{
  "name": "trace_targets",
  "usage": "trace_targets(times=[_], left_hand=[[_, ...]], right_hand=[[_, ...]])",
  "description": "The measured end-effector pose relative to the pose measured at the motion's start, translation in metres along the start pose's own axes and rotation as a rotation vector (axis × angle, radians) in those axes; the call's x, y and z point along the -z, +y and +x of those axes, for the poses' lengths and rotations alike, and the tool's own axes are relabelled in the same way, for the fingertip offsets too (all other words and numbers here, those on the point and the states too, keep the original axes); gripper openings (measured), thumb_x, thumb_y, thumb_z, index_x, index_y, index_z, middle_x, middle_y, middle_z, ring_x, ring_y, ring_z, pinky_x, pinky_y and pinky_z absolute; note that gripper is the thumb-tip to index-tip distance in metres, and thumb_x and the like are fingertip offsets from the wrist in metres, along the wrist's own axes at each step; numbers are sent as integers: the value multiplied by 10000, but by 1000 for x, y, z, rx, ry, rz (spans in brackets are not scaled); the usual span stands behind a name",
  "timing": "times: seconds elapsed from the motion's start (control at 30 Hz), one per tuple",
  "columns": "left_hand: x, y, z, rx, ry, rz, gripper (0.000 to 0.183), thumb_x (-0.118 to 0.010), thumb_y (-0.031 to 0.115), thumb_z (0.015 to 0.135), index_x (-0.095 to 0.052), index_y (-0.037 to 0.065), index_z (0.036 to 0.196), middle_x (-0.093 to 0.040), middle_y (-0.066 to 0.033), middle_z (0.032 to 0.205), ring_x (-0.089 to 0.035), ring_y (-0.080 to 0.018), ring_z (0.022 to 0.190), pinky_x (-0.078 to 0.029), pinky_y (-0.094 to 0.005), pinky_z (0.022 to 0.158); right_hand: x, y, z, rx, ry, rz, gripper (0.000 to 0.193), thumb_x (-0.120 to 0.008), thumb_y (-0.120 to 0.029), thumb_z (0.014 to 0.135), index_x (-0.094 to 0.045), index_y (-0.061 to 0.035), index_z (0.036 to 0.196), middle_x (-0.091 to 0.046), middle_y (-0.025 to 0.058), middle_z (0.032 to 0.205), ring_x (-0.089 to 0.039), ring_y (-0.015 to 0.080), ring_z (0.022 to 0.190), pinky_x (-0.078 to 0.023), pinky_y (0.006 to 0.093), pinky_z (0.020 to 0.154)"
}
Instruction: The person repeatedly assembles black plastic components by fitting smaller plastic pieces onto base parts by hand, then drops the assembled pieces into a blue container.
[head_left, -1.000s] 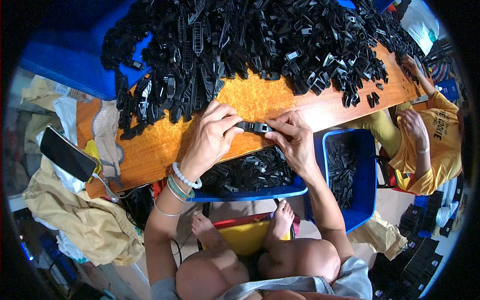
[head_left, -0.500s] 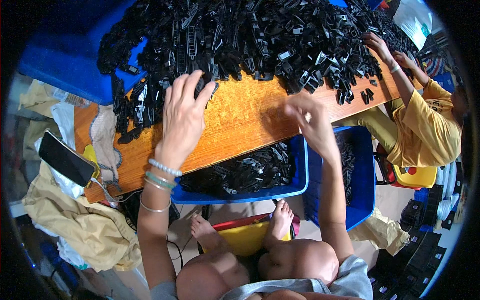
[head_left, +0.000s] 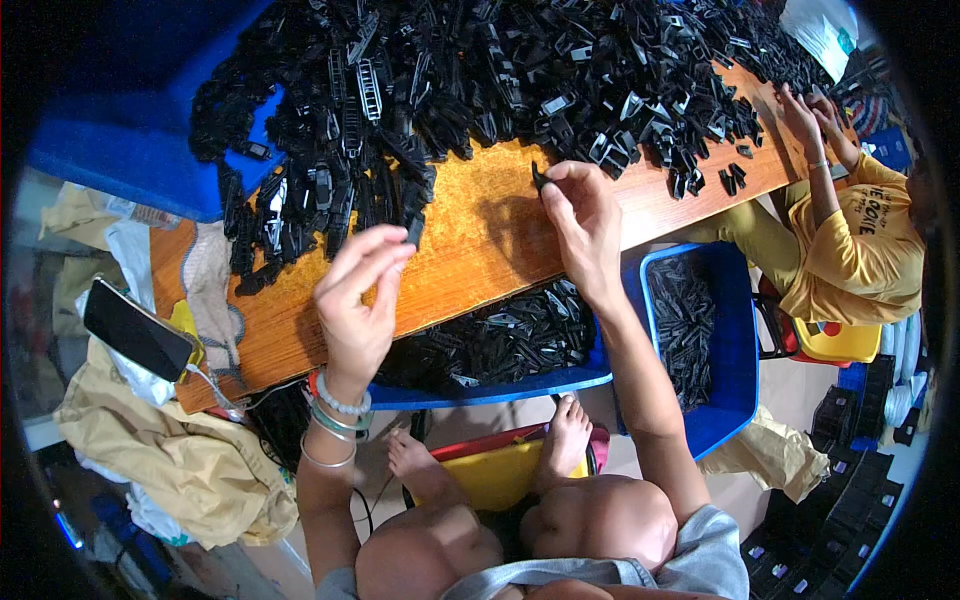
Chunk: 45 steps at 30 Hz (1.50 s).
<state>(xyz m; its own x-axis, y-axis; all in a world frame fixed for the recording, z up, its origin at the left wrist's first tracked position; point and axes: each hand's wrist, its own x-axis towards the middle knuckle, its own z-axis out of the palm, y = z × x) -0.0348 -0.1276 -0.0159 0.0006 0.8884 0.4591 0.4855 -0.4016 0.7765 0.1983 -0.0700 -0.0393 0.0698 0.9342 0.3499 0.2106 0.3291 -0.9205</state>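
Note:
My left hand (head_left: 357, 300) is over the near part of the wooden table, its fingers pinching a small black plastic part (head_left: 414, 231). Between the thumb and forefinger of my right hand (head_left: 585, 222) a second black plastic piece (head_left: 540, 178) sticks up, dark and thin. The two hands are apart, with bare wood between them. Beyond them a big heap of black plastic parts (head_left: 470, 70) covers the far side of the table (head_left: 480, 240). The exact shape of each held piece is too small to make out.
Below the table edge stand a blue bin (head_left: 500, 392) and another blue bin (head_left: 735, 400), both with black parts inside. At left lie a phone (head_left: 137, 330), a cloth (head_left: 207, 290) and crumpled tan fabric (head_left: 170, 440). On the right, a person in a yellow shirt (head_left: 855, 250) sits at the table.
My left hand has drawn back from the heap toward me, now with a black part in its fingers. The right hand has risen slightly leftward, and its black piece now shows clearly.

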Motion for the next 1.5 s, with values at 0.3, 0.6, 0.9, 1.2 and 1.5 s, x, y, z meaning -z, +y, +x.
trace_targets(times=[0.3,0.6,0.9,1.2,1.5], left_hand=[[-22,-14,12,13,-1,218,138,-695,16,855,-654,-67,958,-644,-148,985,-642,-211,819,-526,-312,725],[-17,1,-3,-26,-252,197,321,-764,49,770,-687,-32,1070,-586,-138,984,-592,-278,903,-488,-354,807],[-21,-7,0,-11,-278,113,274,-766,24,754,-709,0,1021,-566,-112,946,-583,-247,871,-484,-324,786],[-19,-3,2,-31,-307,129,228,-753,4,743,-704,-11,965,-575,-101,902,-562,-245,825,-475,-344,741],[-21,0,11,-176,-383,129,258,-760,77,752,-668,-20,973,-597,-118,893,-578,-292,844,-493,-377,744]], right_hand=[[-2,-13,-16,-533,-134,613,306,-407,-252,1059,-500,-42,1263,-624,78,844,-562,108,542,-408,214,452],[14,-31,-21,-519,-226,383,403,-611,-71,944,-529,-36,1337,-602,10,905,-551,66,729,-454,203,656],[15,-28,-42,-179,-295,-25,368,-682,-13,871,-556,0,1217,-643,139,817,-620,165,744,-497,289,685],[12,-40,-30,150,-495,-516,297,-744,-83,745,-708,-6,1029,-592,99,884,-525,295,870,-429,384,782],[-4,-34,-42,164,-368,-530,280,-745,-104,743,-717,-31,1011,-583,82,909,-542,279,873,-425,382,761]])
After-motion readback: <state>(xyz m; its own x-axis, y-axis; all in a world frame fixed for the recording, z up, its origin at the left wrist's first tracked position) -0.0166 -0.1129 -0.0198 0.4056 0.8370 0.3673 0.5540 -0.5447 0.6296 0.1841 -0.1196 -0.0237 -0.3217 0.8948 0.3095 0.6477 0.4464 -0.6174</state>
